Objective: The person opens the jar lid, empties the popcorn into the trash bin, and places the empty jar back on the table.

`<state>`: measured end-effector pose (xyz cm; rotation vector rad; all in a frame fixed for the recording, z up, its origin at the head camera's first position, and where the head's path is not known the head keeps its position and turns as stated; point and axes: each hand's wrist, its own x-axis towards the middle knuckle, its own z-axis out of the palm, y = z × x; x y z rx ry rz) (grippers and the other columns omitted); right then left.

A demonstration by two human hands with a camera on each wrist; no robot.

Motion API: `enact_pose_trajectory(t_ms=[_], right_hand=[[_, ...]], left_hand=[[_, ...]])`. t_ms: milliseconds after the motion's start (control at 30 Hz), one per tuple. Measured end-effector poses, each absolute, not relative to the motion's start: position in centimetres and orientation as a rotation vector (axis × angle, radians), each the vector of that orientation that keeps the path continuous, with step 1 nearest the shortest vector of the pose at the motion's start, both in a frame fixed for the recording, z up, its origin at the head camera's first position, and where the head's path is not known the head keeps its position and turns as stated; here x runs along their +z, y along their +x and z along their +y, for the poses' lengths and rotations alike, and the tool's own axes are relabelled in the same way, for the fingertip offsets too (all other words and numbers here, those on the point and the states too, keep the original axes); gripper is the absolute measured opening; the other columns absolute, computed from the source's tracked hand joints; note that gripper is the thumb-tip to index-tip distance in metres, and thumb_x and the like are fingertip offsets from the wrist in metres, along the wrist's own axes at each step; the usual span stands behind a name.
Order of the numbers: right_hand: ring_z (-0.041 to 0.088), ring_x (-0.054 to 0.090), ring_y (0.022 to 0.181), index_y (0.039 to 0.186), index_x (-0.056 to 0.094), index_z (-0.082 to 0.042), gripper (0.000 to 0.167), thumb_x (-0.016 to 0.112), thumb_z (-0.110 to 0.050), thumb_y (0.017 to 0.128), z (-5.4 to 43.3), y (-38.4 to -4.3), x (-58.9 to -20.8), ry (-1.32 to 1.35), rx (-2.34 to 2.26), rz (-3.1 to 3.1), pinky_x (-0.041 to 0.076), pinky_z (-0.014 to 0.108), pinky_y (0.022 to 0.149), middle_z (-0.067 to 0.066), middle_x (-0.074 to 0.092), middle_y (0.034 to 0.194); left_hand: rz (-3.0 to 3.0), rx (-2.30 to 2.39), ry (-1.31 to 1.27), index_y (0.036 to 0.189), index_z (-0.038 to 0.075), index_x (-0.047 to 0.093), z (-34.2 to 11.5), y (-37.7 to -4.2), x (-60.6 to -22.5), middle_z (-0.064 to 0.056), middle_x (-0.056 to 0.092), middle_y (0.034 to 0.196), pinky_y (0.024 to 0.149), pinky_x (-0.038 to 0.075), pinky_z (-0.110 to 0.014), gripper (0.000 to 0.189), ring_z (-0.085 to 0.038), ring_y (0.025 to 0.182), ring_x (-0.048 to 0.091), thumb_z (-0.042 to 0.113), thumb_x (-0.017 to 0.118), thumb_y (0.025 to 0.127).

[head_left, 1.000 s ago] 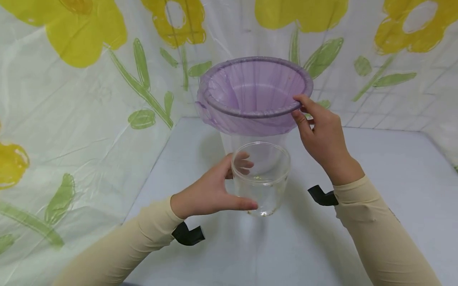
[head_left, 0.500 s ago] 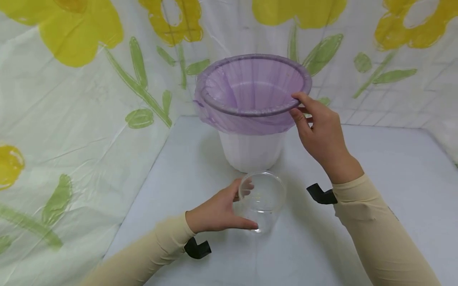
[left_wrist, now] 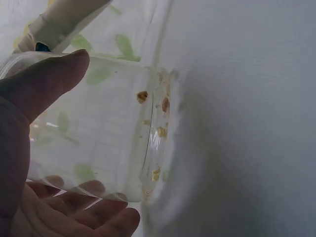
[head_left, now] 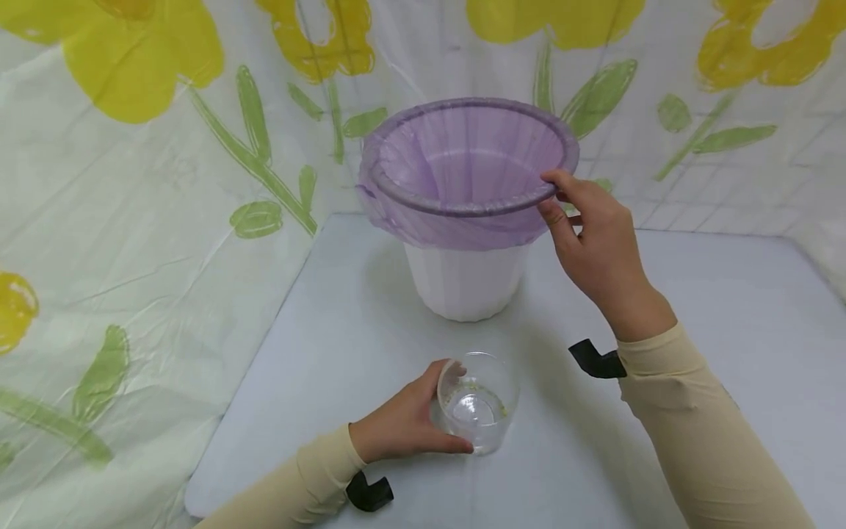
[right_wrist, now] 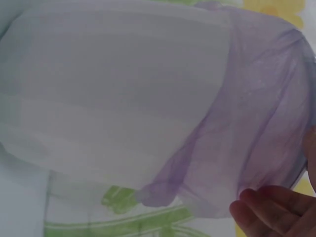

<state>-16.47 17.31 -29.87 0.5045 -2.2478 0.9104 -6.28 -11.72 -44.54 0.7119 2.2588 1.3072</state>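
Observation:
My left hand (head_left: 410,422) grips a clear plastic cup (head_left: 485,400) from its left side, thumb in front and fingers behind, low over the table. Small brown and yellowish bits (left_wrist: 142,97) cling inside the cup near its bottom in the left wrist view. Farther back stands a white trash can (head_left: 465,283), upright and lined with a purple plastic bag (head_left: 456,231) folded over its rim. My right hand (head_left: 595,242) pinches the trash can's rim at the front right, index finger on top and thumb below. The right wrist view shows fingertips (right_wrist: 247,195) against the bag.
A white table (head_left: 317,330) carries the cup and the trash can. Behind and to the left hangs a plastic sheet (head_left: 165,257) printed with yellow flowers and green leaves. Black curved pieces (head_left: 595,360) stick out at both wrists.
My left hand has brought the cup down and toward me, away from the trash can, onto the front part of the table. The right hand stays on the rim.

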Motion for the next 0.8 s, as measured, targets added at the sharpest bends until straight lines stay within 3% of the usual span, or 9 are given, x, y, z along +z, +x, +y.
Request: enact_pose_trajectory(t_ms=[133, 467, 667, 800], right_hand=[[0.031, 0.068, 0.115, 0.138, 0.066, -0.004, 0.034, 0.065, -0.015, 0.106, 17.5, -16.3, -29.7, 0.505, 0.912, -2.245, 0.059, 0.052, 0.083, 0.018, 0.072, 0.118], [0.03, 0.067, 0.118, 0.144, 0.063, -0.009, 0.04, 0.065, -0.02, 0.106, 17.8, -15.5, -29.7, 0.493, 0.869, -2.301, 0.059, 0.047, 0.085, 0.014, 0.071, 0.126], [0.033, 0.064, 0.119, 0.152, 0.056, -0.01, 0.053, 0.071, -0.017, 0.102, 18.0, -14.8, -29.6, 0.483, 0.899, -2.344, 0.055, 0.05, 0.088, 0.016, 0.067, 0.137], [0.035, 0.064, 0.121, 0.16, 0.045, -0.01, 0.067, 0.073, -0.016, 0.1, 18.3, -14.4, -29.8, 0.506, 0.88, -2.375, 0.055, 0.052, 0.091, 0.016, 0.061, 0.148]], left_hand=[[2.27, 1.315, 0.77, 0.157, 0.017, 0.032, -11.8, -6.0, -44.9, -0.002, 0.052, 0.152, 0.114, 0.043, -0.037, 0.104, -0.016, 0.131, 0.055, 0.036, 0.095, 0.076], [2.287, 1.248, 0.758, 0.162, 0.017, 0.027, -11.6, -5.3, -44.8, -0.001, 0.051, 0.153, 0.118, 0.04, -0.041, 0.111, -0.014, 0.137, 0.051, 0.042, 0.094, 0.077], [2.225, 1.262, 0.789, 0.165, 0.02, 0.021, -11.8, -5.5, -44.9, 0.002, 0.048, 0.155, 0.122, 0.036, -0.042, 0.116, -0.014, 0.142, 0.048, 0.033, 0.096, 0.077], [2.245, 1.178, 0.793, 0.166, 0.016, 0.024, -12.5, -6.0, -44.6, 0.003, 0.046, 0.159, 0.123, 0.033, -0.042, 0.113, -0.014, 0.146, 0.044, 0.03, 0.094, 0.079]])
